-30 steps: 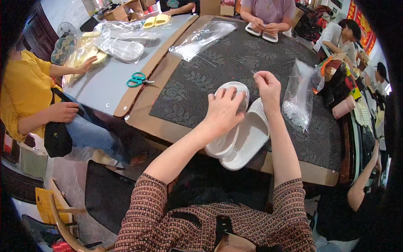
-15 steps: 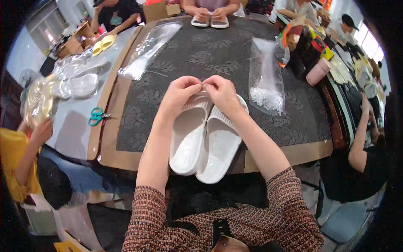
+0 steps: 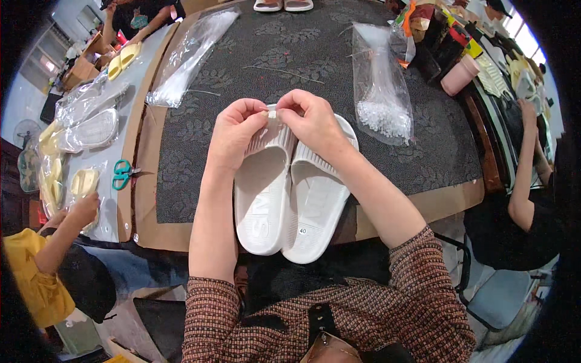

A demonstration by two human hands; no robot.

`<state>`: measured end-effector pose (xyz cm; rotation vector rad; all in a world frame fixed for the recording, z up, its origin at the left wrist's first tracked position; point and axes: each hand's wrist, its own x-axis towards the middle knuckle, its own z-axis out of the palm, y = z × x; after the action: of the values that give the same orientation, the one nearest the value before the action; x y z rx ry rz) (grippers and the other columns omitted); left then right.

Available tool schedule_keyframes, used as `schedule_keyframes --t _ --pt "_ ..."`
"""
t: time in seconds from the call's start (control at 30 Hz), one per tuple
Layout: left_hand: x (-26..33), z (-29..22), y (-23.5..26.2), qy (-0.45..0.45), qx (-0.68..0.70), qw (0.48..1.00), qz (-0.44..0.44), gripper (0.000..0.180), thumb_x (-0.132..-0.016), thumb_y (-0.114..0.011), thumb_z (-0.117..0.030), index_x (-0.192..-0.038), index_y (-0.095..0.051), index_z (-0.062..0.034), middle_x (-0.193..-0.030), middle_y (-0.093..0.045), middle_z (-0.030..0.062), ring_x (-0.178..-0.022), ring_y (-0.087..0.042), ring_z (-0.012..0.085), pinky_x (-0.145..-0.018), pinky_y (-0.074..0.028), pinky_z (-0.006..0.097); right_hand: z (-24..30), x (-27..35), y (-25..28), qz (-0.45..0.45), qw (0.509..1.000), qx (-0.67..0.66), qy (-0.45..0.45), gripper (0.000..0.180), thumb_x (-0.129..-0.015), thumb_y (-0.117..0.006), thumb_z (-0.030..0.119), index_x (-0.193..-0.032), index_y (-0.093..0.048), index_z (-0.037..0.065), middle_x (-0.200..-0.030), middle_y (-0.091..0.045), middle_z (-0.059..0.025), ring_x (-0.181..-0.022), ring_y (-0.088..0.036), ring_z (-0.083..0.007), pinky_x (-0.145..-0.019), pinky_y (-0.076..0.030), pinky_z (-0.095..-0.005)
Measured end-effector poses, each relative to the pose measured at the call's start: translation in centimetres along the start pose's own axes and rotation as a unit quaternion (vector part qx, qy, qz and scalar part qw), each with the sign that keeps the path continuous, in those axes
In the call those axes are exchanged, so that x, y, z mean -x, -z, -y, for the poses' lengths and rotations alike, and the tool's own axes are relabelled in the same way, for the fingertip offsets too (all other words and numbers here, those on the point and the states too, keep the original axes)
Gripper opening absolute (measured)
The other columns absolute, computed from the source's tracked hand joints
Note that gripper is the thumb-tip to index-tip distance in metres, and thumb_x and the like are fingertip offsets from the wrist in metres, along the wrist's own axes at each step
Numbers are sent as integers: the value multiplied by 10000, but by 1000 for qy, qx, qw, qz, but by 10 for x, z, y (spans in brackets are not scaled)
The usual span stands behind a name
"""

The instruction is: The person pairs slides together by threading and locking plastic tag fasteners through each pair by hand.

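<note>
A pair of white slide slippers lies side by side before me, the left slipper (image 3: 261,206) and the right slipper (image 3: 318,209) touching, heels toward me at the table's near edge. Over the left slipper's toe end, my left hand (image 3: 242,130) has its thumb and forefinger pinched together. My right hand (image 3: 315,127) pinches in the same way just beside it, its palm over the right slipper's strap. Whatever sits between the fingertips is too small to make out. A thin pale tie seems to join the slippers at the inner strap edges.
Clear bags of thin white plastic strands lie at right (image 3: 382,91) and far left (image 3: 193,57). Teal scissors (image 3: 123,174) rest on the left edge. Bagged slippers (image 3: 91,130) and a co-worker's hands (image 3: 83,210) are at left. A pink cup (image 3: 460,75) stands at right.
My fingertips have drawn slightly apart, the left hand shifting left and toward me. The view has shifted, and the co-worker's hands at left have moved down to pale yellow slippers.
</note>
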<state>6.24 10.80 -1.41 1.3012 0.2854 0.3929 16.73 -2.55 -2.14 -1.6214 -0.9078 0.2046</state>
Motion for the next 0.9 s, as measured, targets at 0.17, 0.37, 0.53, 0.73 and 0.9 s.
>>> schedule_keyframes --t 0.17,0.37,0.53,0.73,0.9 --pt "3 -1 0 1 -15 1000 12 84 -823 -616 -18 -905 -601 -31 -816 -608 5 -707 -577 64 -638 -480 195 5 2 0 -10 997 56 52 120 -773 -618 76 -838 -624 -25 -798 -636 -104 -756 -608 -169 -685 -472 -287" --pt "3 3 -1 -4 -44 999 10 75 -831 -608 -29 -904 -604 -11 -799 -612 19 -692 -583 68 -602 -496 194 3 4 -2 -20 993 81 89 116 -769 -624 80 -824 -627 -22 -804 -633 -119 -760 -614 -191 -679 -474 -302" --pt "3 2 -5 -19 8 1000 6 76 -867 -585 -63 -927 -595 -16 -813 -621 34 -717 -593 79 -624 -505 202 4 3 1 -21 995 60 74 120 -779 -617 73 -853 -625 -21 -796 -633 -112 -746 -611 -179 -669 -477 -295" --pt "4 3 -5 -52 2 999 1 63 -893 -557 -79 -921 -591 -33 -811 -623 31 -736 -588 76 -653 -497 205 4 3 -1 -2 995 46 86 114 -801 -604 75 -873 -621 -12 -791 -644 -93 -711 -600 -149 -662 -479 -282" --pt "3 5 -5 -74 -15 997 1 64 -897 -552 -88 -916 -590 -39 -792 -621 26 -714 -573 69 -652 -476 201 6 3 0 9 996 44 74 106 -804 -603 81 -847 -610 -15 -762 -633 -71 -680 -580 -124 -647 -469 -264"
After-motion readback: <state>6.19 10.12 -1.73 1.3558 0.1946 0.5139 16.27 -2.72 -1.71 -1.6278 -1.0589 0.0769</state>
